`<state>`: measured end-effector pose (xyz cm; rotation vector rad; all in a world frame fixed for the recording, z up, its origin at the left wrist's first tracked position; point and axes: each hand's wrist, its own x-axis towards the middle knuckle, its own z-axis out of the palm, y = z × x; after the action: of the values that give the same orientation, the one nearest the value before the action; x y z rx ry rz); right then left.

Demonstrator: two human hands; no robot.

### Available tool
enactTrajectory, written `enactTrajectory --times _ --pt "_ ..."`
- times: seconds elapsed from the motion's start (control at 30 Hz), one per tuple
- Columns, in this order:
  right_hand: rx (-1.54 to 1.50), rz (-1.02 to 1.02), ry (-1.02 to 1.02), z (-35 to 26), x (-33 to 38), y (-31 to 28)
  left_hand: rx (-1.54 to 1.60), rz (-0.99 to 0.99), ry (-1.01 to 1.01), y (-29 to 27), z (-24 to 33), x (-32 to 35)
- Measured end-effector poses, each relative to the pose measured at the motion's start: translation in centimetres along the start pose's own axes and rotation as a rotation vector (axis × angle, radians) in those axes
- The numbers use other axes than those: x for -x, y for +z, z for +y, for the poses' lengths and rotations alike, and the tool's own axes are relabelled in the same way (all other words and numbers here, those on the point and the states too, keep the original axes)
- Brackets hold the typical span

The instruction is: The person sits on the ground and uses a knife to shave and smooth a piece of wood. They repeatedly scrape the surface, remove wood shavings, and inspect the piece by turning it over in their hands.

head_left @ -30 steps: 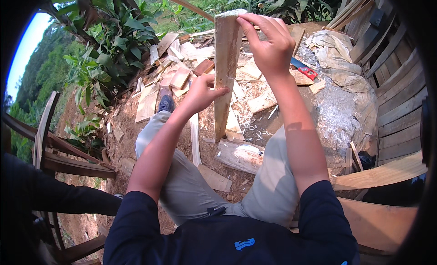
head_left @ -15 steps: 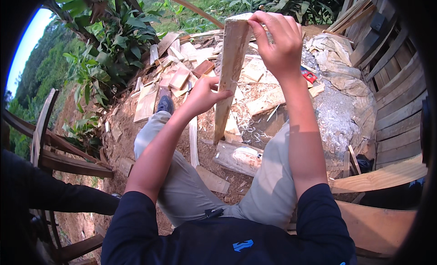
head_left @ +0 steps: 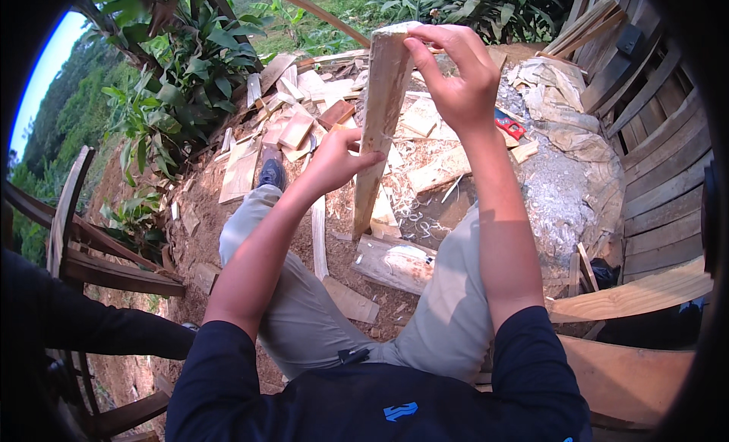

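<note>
A pale wooden board (head_left: 377, 100) stands upright in front of me, leaning slightly, its lower end beside a thick wood block (head_left: 395, 264) on the ground. My left hand (head_left: 343, 159) grips the board around its middle, thumb on the face toward me and fingers behind the far edge. Up at the board's top right corner, my right hand (head_left: 460, 74) pinches the end between thumb and fingers. The far side of the board is hidden from view.
Wood offcuts (head_left: 296, 129) and shavings litter the ground ahead. A red-handled saw (head_left: 510, 125) lies right, near a crumpled sheet (head_left: 566, 131). A slatted wooden wall (head_left: 664, 191) borders the right, curved timbers (head_left: 638, 290) below it. Another person's dark sleeve (head_left: 114, 324) shows at left.
Both hands keep their hold on the board. The whole view has shifted slightly, and the board appears a little farther left with almost the same tilt.
</note>
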<state>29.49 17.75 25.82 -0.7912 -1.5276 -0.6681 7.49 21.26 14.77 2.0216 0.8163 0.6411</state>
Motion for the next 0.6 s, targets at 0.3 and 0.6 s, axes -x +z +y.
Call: enactTrajectory --times 0.3,0.6 --pt "0.198 0.042 -0.103 -0.4 -0.3 0.1 -0.001 0.003 -0.022 0.1 -0.4 -0.2" --pt "0.356 -0.083 -0.065 -2.0 -0.4 0.2 -0.014 -0.043 -0.131 -0.4 0.8 0.0"
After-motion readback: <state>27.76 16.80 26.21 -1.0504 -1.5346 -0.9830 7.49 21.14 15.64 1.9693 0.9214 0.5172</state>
